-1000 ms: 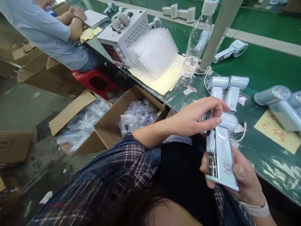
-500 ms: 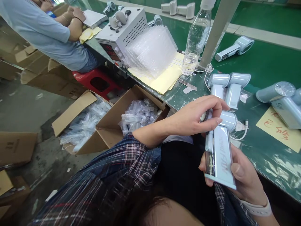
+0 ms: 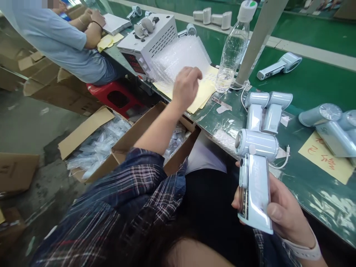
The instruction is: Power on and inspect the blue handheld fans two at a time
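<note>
L hand (image 3: pixel 185 86) has left the handheld fan (image 3: pixel 256 178), now curled over yellow sticker sheets (image 3: pixel 198 94), frame center-top, apparently empty; likely fetching a sticker. R hand (image 3: pixel 283 215) still grips fan handle.

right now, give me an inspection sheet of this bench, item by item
surface: green bench, shiny film near its front edge.
job's things: pale blue handheld fan held upright by its handle; yellow sticker sheets under a stack of clear blister trays.
clutter: more fans standing and lying on the bench, water bottle, white metal box, yellow note with red writing.
grips: right hand closed round the fan; left hand over the sticker sheets, contact unclear.
cables: thin white cable beside the held fan.
surroundings: open cartons of bagged parts on the floor; a seated person on a red stool.
</note>
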A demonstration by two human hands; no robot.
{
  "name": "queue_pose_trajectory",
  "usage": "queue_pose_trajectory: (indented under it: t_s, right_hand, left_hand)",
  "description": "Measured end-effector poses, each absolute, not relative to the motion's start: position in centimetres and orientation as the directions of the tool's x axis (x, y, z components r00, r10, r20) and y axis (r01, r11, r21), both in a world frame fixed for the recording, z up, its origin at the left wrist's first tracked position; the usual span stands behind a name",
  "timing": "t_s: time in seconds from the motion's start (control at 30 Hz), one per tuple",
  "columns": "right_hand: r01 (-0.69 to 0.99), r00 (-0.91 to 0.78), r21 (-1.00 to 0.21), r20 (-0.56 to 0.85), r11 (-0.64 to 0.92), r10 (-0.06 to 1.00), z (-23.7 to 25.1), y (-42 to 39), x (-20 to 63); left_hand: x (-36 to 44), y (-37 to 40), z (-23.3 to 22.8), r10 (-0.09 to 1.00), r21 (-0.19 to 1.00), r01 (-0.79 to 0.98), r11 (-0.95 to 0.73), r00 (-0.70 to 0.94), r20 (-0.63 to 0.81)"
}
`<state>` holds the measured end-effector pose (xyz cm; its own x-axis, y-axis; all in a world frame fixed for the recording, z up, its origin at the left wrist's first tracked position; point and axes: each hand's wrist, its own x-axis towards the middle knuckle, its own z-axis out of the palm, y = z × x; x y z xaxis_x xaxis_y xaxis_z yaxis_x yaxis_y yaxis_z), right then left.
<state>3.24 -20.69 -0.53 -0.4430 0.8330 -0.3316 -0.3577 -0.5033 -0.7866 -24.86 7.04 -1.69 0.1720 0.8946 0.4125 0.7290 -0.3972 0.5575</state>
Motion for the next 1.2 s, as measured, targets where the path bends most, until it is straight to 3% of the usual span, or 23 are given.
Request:
queue_pose_trajectory:
  t_s: [0.13, 0.33, 0.5, 0.57, 0.63, 0.73, 0.9, 1.03, 1.1, 1.2]
  right_hand:
    - [-0.341, -0.448, -0.775, -0.364, -0.532, 0.816, -0.6, -19.9, 3.1]
    - [-0.360, -0.414, -0.746, -0.410, -0.561, 0.812, -0.4, -19.2, 2.4]
    - [-0.317, -0.440, -0.818, -0.322, -0.481, 0.838, -1.5, -19.5, 3.4]
    - [-0.250, -0.369, -0.869, -0.322, -0.427, 0.872, -2.3, -19.5, 3.8]
    - [-0.104, -0.254, -0.922, -0.337, -0.372, 0.907, -3.4, -19.4, 4.1]
    - [0.174, -0.061, -0.931, -0.336, -0.321, 0.940, -4.9, -19.0, 4.5]
    - [0.469, 0.034, -0.847, -0.265, -0.249, 0.964, -5.6, -18.7, 4.7]
    - [0.675, 0.113, -0.736, 0.030, -0.055, 0.993, -5.2, -18.6, 3.8]
    - [0.750, 0.086, -0.660, 0.155, 0.039, 0.984, -5.4, -18.0, 3.1]
    - [0.829, 0.007, -0.548, 0.211, 0.112, 0.977, -6.2, -16.7, 2.4]
  left_hand:
    - [-31.5, 12.1, -2.3, 0.921, 0.299, 0.875, -0.380, 0.329, 0.208]
    - [-32.8, 13.3, -3.3, 0.912, 0.198, 0.897, -0.396, 0.359, 0.197]
    - [-31.0, 13.5, -1.6, 0.929, 0.145, 0.926, -0.348, 0.320, 0.183]
    - [-29.7, 12.2, -0.5, 0.938, 0.225, 0.922, -0.314, 0.265, 0.223]
    - [-27.6, 9.9, 0.4, 0.947, 0.401, 0.863, -0.306, 0.234, 0.218]
    - [-23.5, 5.3, 0.3, 0.922, 0.653, 0.678, -0.338, 0.378, 0.085]
    - [-17.2, 0.2, -3.0, 0.747, 0.752, 0.491, -0.439, 0.665, 0.002]
    - [-15.7, -0.2, -5.2, 0.701, 0.815, 0.421, -0.397, 0.713, -0.027]
    - [-15.8, 0.2, -5.8, 0.735, 0.913, 0.320, -0.254, 0.677, -0.033]
    - [-16.2, 0.9, -6.2, 0.847, 0.991, 0.040, 0.129, 0.515, -0.131]
